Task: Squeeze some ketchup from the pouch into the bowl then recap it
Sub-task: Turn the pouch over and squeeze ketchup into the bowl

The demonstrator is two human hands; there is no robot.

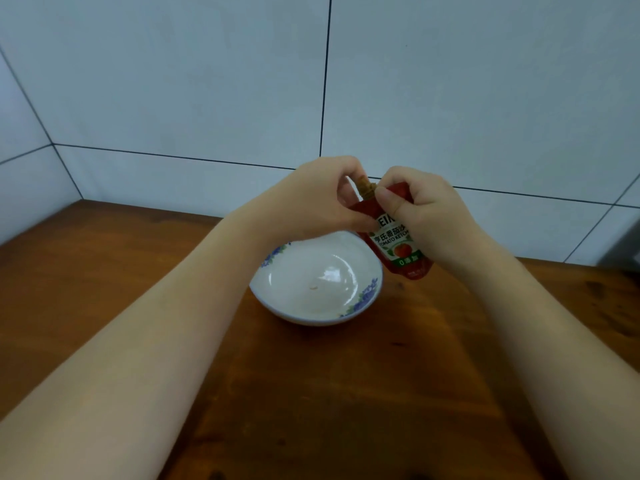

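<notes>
A red ketchup pouch (398, 247) with a green and white label hangs upright above the far right rim of a white bowl (277, 299) with blue flower prints. My right hand (426, 216) grips the pouch's upper part. My left hand (322, 199) pinches the spout and cap (365, 188) at the top of the pouch. Whether the cap is on the spout is hidden by my fingers. The bowl stands on the wooden table (329, 393) and holds only a faint reddish smear near its middle.
White tiled walls (207, 98) rise behind the table and form a corner at the left. A grey object (623, 251) shows at the right edge, by the wall. Both forearms reach in from the bottom corners.
</notes>
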